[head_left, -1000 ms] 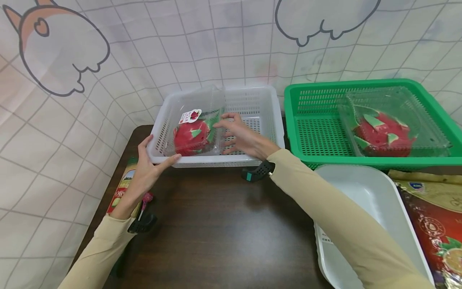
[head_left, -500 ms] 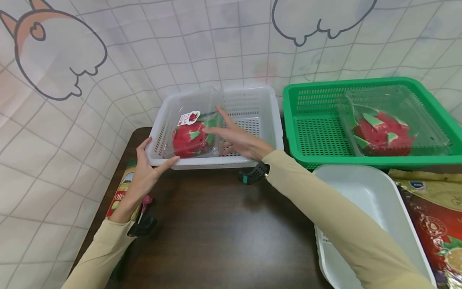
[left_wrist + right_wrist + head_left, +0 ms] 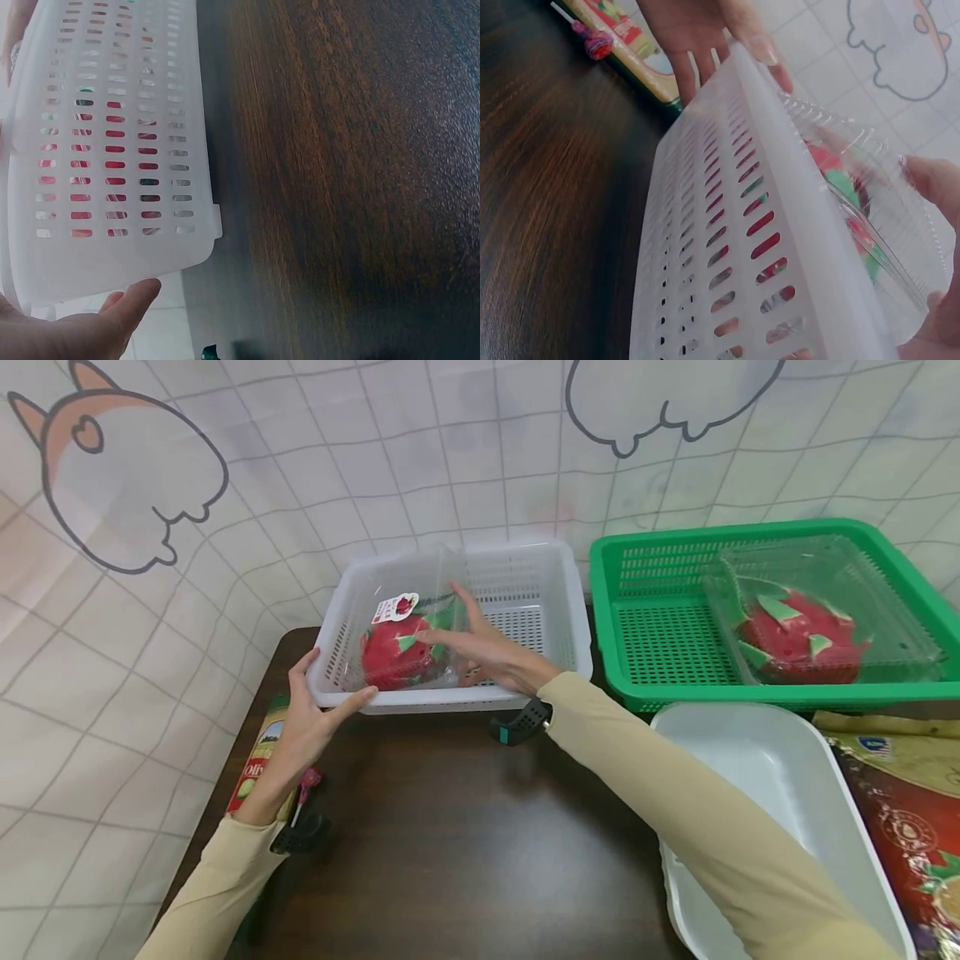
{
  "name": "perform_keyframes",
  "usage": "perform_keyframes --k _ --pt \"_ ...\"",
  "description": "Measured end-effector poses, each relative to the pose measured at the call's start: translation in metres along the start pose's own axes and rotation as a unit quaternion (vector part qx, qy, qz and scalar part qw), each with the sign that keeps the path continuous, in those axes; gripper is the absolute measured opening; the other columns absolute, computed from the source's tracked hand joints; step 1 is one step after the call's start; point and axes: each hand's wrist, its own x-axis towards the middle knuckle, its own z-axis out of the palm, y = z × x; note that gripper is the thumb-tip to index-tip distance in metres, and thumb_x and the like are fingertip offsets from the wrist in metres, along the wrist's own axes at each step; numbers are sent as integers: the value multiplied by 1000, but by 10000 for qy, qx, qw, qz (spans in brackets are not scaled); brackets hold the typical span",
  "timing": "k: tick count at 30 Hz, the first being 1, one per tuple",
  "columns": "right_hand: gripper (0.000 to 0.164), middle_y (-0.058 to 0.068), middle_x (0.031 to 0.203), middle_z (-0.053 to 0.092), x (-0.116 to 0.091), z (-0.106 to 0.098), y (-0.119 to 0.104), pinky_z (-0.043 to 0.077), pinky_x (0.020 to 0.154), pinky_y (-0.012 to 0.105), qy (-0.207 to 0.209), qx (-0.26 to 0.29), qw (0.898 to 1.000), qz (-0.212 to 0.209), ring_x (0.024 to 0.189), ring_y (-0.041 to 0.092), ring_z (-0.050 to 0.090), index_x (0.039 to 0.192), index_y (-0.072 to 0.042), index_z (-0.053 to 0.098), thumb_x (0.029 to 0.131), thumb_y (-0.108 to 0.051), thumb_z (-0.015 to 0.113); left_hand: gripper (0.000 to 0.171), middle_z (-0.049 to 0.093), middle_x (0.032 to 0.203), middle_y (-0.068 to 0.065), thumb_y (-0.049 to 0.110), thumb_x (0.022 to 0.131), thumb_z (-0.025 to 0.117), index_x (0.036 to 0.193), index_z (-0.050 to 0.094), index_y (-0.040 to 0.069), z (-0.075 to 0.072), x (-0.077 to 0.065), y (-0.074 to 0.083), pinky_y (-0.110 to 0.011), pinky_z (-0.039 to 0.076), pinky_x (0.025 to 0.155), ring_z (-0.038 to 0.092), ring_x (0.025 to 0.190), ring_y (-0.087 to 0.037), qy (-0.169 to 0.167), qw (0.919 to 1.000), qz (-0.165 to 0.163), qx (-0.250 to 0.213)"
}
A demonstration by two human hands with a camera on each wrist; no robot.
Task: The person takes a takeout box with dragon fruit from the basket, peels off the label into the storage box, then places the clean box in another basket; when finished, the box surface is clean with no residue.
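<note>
In the head view, a white plastic basket (image 3: 408, 699) stands at the back left of the table. Inside it, towards the left end, sits a clear plastic box (image 3: 375, 587) with a red-and-green dragon fruit (image 3: 390, 653) and a label on its lid. My left hand (image 3: 311, 718) grips the basket's front left corner, thumb over the rim and fingers outside. My right hand (image 3: 491, 647) holds the box at its right side, thumb on the lid and another finger behind. In the right wrist view, right-hand fingers (image 3: 934, 180) touch the box's edge.
A green basket (image 3: 660, 695) with another boxed dragon fruit (image 3: 802, 635) stands at the right. Before it are a white tray (image 3: 738, 735) and a red-and-gold bag (image 3: 892, 810). An olive oil package (image 3: 258, 760) and a lollipop (image 3: 307, 779) lie by the left arm.
My right thumb has moved left onto the box's lid, and the fingers have spread around its right side. My left hand keeps its grip on the basket. Box and basket stay put.
</note>
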Motion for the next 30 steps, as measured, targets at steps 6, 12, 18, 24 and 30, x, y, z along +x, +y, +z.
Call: perform_keyframes --k 6,12,18,24,30 --pt "95 9 173 7 -2 1 -2 59 83 62 215 161 9996 -97 140 52 41 165 -47 5 96 -31 68 104 25 161 -19 26 94 77 165 3 15 -1 -1 4 -62 32 118 31 143 -37 4 10000 -38 28" --pt "90 8 173 10 -4 0 -4 60 81 63 452 381 9981 -162 120 40 50 166 -45 11 95 -27 64 106 29 159 -21 28 93 78 165 2 16 -1 -2 5 -60 31 118 35 141 -38 -38 9999 -127 36" --pt "88 5 175 2 -9 -5 -4 58 85 65 625 514 9965 -195 135 43 43 166 -45 14 94 -25 62 105 31 157 -21 27 93 78 165 2 16 2 -1 4 -59 32 117 37 140 -38 -72 9999 -109 -34" --pt "85 7 174 9 -19 -18 -13 57 86 66 880 745 9928 -314 144 48 33 167 -41 16 95 -24 59 104 32 157 -22 23 94 77 165 2 13 4 0 3 -57 33 118 39 140 -37 -83 9999 28 -118" --pt "82 6 173 7 -39 -37 -36 55 90 68 818 837 9913 -606 140 49 36 167 -42 12 99 -25 54 104 33 156 -21 20 93 78 164 4 11 2 0 1 -51 30 118 40 138 -34 57 9997 71 -230"
